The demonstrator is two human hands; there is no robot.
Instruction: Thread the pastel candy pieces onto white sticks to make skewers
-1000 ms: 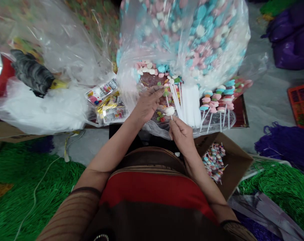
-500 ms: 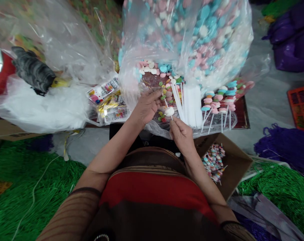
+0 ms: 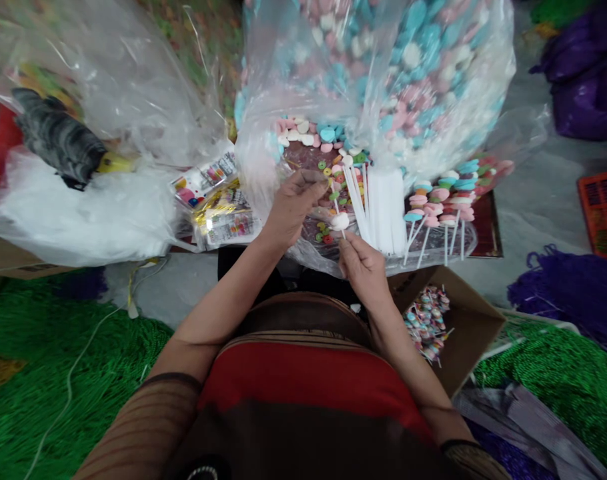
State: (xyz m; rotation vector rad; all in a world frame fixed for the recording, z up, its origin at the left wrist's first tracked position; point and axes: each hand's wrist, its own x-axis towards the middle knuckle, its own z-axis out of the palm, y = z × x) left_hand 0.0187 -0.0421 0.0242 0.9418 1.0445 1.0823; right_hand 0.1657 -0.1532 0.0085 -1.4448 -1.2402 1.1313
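My right hand (image 3: pixel 362 259) pinches the lower end of a white lollipop stick (image 3: pixel 336 199), which points up and away. A white marshmallow-like candy (image 3: pixel 340 221) is threaded on the stick just above my fingertips. My left hand (image 3: pixel 299 200) is closed, thumb and fingertips together beside the stick's upper tip; what they pinch is too small to make out. Small coloured ring candies (image 3: pixel 326 235) lie loose on the table under and around the stick. Pink, white and blue candies (image 3: pixel 327 133) spill from the mouth of a big clear bag (image 3: pixel 428 80) beyond my hands.
White sticks (image 3: pixel 386 210) lie in a stack right of my hands. Several filled candy skewers (image 3: pixel 446 193) rest beyond them at the table's right end. Printed wrappers (image 3: pixel 228 213) are at left. Below right, a cardboard box (image 3: pixel 466 340) holds wrapped skewers (image 3: pixel 428 320).
My left hand's fingers have drawn together and turned palm down by the stick's tip. My right hand keeps the stick in nearly the same place. The view has shifted slightly.
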